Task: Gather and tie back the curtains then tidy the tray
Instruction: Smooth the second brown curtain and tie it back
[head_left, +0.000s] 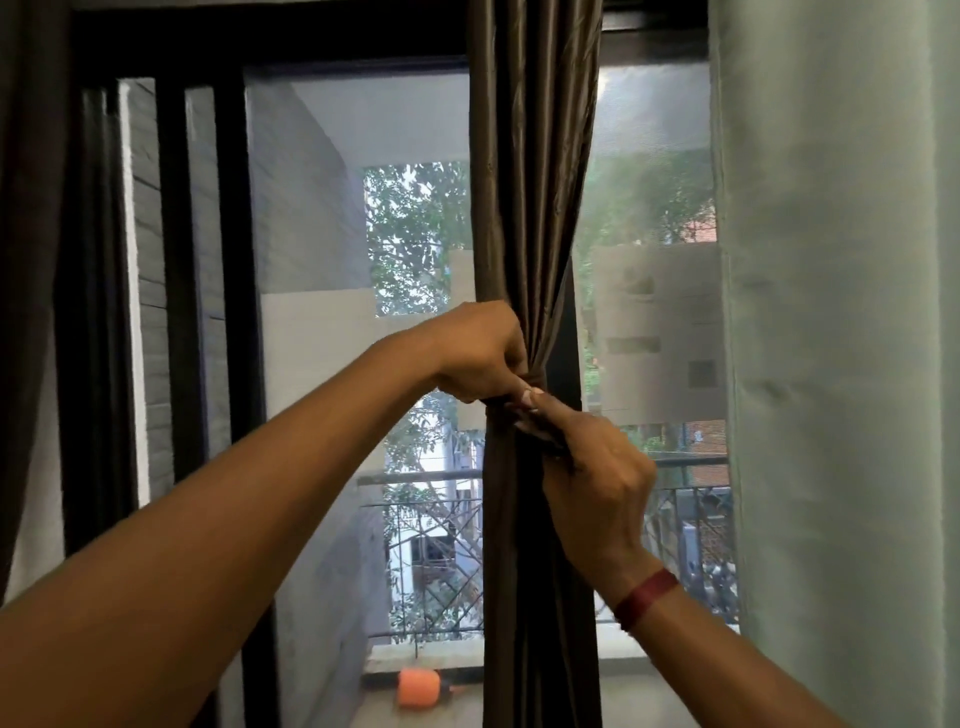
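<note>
Both hands meet at the centre of the frame on a dark brown curtain (524, 208), which is bunched into a narrow column before the window. Left hand (480, 353), entering from the lower left, is closed around the bunch from its left side, apparently to keep the folds compressed. Right hand (597, 467), entering from the lower right and wearing a red wrist band (647, 597), pinches the loose end of a dark tie-back band (524, 402) that circles the curtain at its narrowest point; its fingers draw that end down and to the right, which reads as tightening or knotting. Tying thus appears under way and unfinished. Above the band the fabric fans wider; below it hangs straight toward the bottom edge. Open screen lies at left of the bunch, giving the left forearm free room, whereas a pale green curtain (831, 364) fills the right of the frame, near the right hand. An orange object (418, 688) lies on the sill at lower centre. No tray is visible.
</note>
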